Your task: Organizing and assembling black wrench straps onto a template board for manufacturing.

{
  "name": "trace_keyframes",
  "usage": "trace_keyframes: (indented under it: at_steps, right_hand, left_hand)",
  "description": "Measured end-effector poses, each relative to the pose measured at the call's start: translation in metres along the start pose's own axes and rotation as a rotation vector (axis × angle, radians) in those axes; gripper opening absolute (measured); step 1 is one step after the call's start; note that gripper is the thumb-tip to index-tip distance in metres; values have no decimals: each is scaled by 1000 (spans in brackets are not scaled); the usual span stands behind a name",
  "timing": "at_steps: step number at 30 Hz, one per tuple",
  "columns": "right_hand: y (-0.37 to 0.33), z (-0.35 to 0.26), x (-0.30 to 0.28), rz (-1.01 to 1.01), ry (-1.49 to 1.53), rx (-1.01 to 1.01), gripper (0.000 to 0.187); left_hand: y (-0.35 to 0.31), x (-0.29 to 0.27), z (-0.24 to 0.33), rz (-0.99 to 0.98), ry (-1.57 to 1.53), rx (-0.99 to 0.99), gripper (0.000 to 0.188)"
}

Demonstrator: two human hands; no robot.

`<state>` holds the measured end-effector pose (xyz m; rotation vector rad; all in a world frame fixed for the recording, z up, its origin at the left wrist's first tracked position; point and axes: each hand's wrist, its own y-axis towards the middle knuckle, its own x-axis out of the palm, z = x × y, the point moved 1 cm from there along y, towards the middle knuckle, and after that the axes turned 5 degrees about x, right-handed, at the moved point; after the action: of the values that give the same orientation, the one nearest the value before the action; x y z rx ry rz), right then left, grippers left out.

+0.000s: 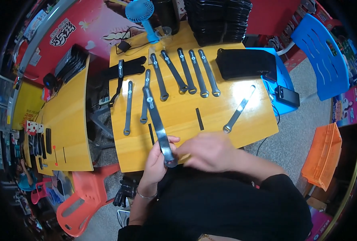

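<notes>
Head view is showing the left hand (157,161) gripping a dark strap (158,124) by its near end, fingers curled around it, above the near edge of the yellow table (178,116). The strap is slanting toward the far left. The right hand (210,152) is sitting just right of that end, blurred; whether its fingers are holding or touching anything, I cannot tell. Other straps (186,70) are lying farther away, one loose strap (240,108) resting apart at right.

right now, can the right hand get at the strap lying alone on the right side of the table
Likely yes: the right-side strap lies just beyond the right hand, with only bare tabletop showing between them, though blur hides whether it grips the held strap.
</notes>
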<state>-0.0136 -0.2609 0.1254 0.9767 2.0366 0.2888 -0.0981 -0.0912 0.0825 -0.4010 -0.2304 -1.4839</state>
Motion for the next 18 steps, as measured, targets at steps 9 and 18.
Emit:
trace_keyframes:
  at_steps: [9, 18]
  right_hand:
    - [-33, 146, -76, -65, -745, 203, 18]
    - [-15, 100, -45, 134, -403, -25, 69]
  left_hand:
    - [-3, -3, 5, 56, 82, 101, 29]
    - [9, 20, 8, -46, 143, 132, 30]
